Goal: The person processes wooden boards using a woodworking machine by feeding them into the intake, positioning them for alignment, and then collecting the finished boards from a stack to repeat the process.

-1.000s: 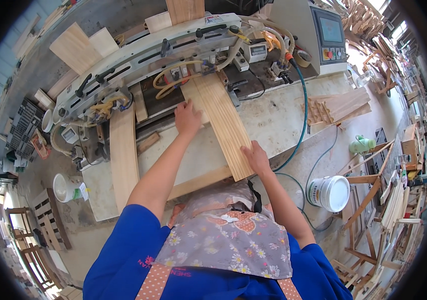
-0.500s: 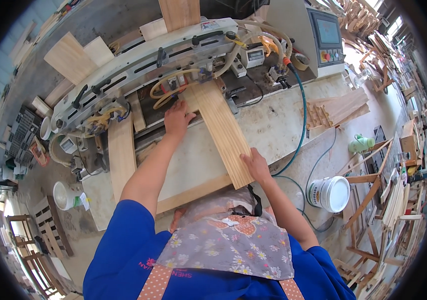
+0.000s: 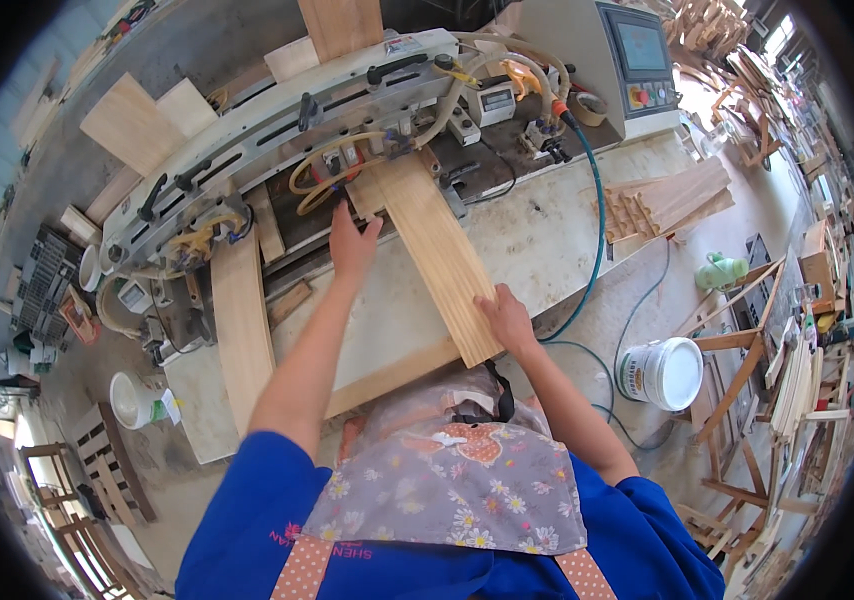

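Observation:
A long pale board [image 3: 437, 255] slants from beneath the clamp machine [image 3: 277, 125] toward me. My right hand [image 3: 507, 318] grips its near right edge, thumb on top and fingers around the side. At the far end, a shorter wood piece [image 3: 367, 190] meets the long board's left side at an angle. My left hand [image 3: 353, 248] is at the near left corner of this short piece, thumb and fingers spread apart. The fingertips reach close to the machine's yellow hoses, and whether they touch the wood is hard to tell.
Another board [image 3: 240, 330] lies at the left of the white worktable [image 3: 537, 240]. A control panel [image 3: 639, 60] stands at the back right, with a teal hose [image 3: 602, 210] hanging down. Grooved wood pieces [image 3: 672, 205] lie on the right; a white bucket [image 3: 669, 373] stands on the floor.
My left fingers have loosened from the short wood piece and shifted to its left side, thumb now apart. My right hand keeps its hold on the long board. The whole view has shifted slightly.

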The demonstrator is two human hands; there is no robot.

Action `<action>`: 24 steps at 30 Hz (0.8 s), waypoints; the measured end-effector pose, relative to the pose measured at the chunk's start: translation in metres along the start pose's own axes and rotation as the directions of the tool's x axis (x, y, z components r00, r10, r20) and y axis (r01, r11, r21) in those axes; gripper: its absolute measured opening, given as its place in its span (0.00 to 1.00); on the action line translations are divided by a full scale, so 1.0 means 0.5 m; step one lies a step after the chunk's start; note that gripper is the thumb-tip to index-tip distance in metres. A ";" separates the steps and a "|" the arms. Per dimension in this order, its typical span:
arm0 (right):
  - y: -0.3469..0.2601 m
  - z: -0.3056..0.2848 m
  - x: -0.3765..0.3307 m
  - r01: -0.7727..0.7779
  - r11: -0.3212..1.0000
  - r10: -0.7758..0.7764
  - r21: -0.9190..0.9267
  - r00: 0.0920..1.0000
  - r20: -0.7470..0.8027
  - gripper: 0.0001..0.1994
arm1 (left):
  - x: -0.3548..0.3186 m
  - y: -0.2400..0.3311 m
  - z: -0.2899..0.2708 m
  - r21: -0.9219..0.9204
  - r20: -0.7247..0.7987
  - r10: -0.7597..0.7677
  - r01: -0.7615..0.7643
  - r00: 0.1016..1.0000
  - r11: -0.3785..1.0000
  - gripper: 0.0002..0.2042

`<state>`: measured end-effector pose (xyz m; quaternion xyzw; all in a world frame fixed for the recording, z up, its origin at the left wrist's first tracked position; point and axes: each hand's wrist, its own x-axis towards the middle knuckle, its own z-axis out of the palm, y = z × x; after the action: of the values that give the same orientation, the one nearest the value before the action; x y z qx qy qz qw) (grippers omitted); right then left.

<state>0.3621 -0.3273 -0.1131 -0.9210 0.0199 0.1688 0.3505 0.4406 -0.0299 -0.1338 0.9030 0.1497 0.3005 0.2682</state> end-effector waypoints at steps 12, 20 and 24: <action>-0.015 -0.016 -0.001 -0.081 0.996 0.077 0.048 0.993 0.085 0.24 | -0.125 0.116 0.065 -0.260 0.709 -0.527 0.869 0.468 0.421 0.18; 0.049 -0.185 0.271 -0.195 0.230 0.169 0.953 0.973 0.159 0.14 | -0.121 0.139 0.035 -0.299 0.680 -0.581 0.893 0.447 0.337 0.18; 0.062 -0.246 0.463 -0.149 -0.061 0.233 0.987 0.959 0.160 0.13 | -0.116 0.138 0.031 -0.267 0.694 -0.600 0.916 0.398 0.299 0.19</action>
<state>0.6118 -0.4123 -0.1223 -0.3820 0.2730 0.1233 0.8742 0.4126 -0.1168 -0.1314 0.6050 0.3970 -0.0697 0.6867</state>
